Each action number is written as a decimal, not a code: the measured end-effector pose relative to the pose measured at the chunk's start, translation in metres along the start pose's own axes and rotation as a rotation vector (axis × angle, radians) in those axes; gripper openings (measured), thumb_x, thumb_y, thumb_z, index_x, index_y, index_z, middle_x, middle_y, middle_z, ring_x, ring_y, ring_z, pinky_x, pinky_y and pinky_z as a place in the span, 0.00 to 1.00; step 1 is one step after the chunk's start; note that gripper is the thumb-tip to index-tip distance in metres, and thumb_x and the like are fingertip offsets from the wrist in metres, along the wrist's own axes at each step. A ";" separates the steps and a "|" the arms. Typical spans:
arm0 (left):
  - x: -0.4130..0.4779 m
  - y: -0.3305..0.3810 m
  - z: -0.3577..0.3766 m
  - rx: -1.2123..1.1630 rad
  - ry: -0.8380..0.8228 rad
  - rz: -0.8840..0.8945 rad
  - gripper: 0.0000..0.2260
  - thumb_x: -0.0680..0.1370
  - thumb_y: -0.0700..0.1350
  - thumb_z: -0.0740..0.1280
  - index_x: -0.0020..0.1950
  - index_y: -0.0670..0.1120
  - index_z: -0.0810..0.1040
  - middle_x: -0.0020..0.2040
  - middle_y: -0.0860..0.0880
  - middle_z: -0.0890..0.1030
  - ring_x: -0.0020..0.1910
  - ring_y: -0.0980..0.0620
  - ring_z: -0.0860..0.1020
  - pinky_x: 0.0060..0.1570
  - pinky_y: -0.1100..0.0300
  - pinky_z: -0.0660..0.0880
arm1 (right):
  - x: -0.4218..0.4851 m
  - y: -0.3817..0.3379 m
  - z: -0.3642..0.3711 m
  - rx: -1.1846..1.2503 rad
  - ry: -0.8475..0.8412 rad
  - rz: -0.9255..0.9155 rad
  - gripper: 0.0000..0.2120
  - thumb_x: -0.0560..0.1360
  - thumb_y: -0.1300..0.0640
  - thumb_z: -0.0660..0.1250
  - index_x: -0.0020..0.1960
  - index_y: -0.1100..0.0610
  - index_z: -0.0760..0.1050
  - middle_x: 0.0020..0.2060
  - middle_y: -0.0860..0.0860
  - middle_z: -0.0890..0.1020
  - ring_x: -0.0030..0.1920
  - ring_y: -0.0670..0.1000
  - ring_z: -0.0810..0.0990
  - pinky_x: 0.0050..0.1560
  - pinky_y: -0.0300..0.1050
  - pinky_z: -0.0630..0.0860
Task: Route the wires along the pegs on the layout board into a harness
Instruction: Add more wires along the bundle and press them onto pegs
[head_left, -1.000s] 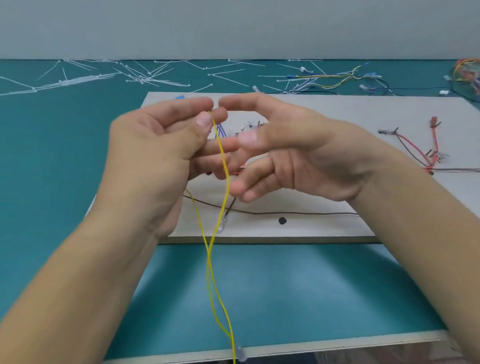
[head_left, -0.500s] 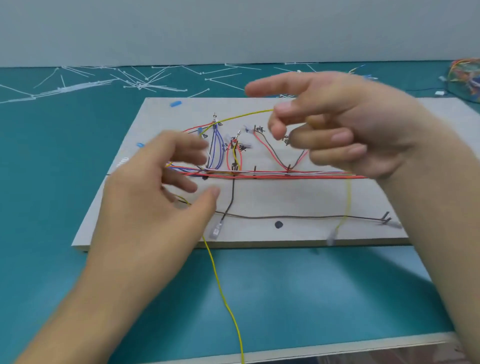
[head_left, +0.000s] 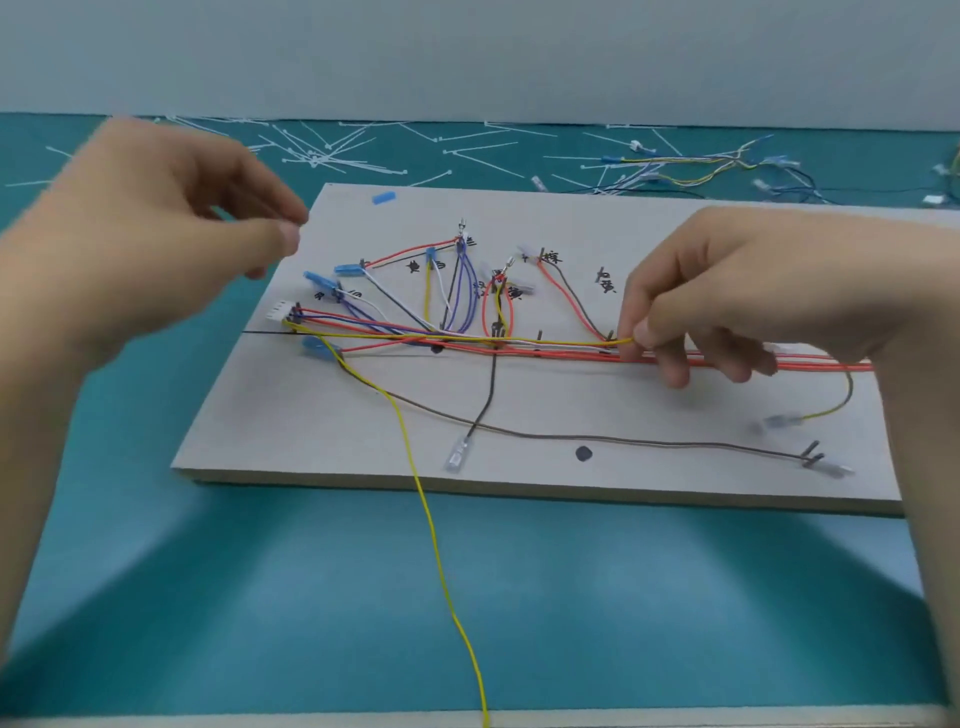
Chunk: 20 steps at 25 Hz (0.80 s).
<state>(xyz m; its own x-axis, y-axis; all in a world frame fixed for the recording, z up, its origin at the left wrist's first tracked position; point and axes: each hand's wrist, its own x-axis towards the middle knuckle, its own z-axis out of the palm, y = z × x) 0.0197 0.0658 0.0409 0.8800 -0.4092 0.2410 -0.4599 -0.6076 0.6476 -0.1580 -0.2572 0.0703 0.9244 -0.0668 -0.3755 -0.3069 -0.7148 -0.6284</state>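
A grey layout board (head_left: 291, 415) lies on the teal mat, with red, blue, white, brown and yellow wires routed between small dark pegs. My right hand (head_left: 737, 296) pinches a yellow wire (head_left: 519, 340) just above the red wire bundle (head_left: 571, 355) at the board's middle right. That yellow wire runs left to the white connector (head_left: 277, 313), bends back and trails off the board's front edge toward me. My left hand (head_left: 156, 244) hovers above the board's left end, blurred, fingers loosely curled, holding nothing.
White cable ties (head_left: 322, 150) are scattered over the mat behind the board. A loose bundle of yellow, white and blue wires (head_left: 696, 166) lies at the back right. A brown wire (head_left: 623, 440) runs along the board's front to two pegs (head_left: 811, 453).
Both hands have moved apart. My right hand came down to the red bundle, pulling the yellow wire flat along the board. My left hand let go and rose to the left.
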 end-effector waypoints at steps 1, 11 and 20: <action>0.014 0.005 0.001 0.010 -0.039 0.020 0.11 0.69 0.58 0.72 0.50 0.61 0.85 0.37 0.59 0.85 0.28 0.62 0.80 0.33 0.63 0.72 | 0.001 0.001 0.000 -0.016 0.001 0.021 0.10 0.76 0.62 0.68 0.40 0.56 0.85 0.30 0.57 0.84 0.20 0.50 0.71 0.20 0.38 0.67; 0.022 -0.006 0.046 -0.159 -0.047 0.179 0.05 0.76 0.43 0.71 0.48 0.53 0.85 0.37 0.52 0.84 0.34 0.48 0.79 0.33 0.61 0.75 | -0.018 0.005 -0.020 0.231 -0.146 -0.125 0.03 0.71 0.60 0.75 0.40 0.60 0.85 0.25 0.59 0.78 0.15 0.49 0.67 0.24 0.30 0.61; 0.019 -0.002 0.050 -0.192 -0.111 0.180 0.05 0.75 0.46 0.71 0.48 0.52 0.85 0.39 0.43 0.84 0.34 0.40 0.77 0.33 0.64 0.73 | -0.016 -0.045 0.073 0.205 -0.845 -0.430 0.08 0.80 0.72 0.63 0.51 0.70 0.81 0.39 0.65 0.84 0.36 0.56 0.85 0.32 0.39 0.78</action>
<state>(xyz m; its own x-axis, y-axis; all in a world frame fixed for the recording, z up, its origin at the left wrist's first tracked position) 0.0316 0.0250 0.0087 0.7628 -0.5777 0.2905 -0.5675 -0.3827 0.7290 -0.1756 -0.1733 0.0548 0.5238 0.7516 -0.4010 -0.0877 -0.4207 -0.9030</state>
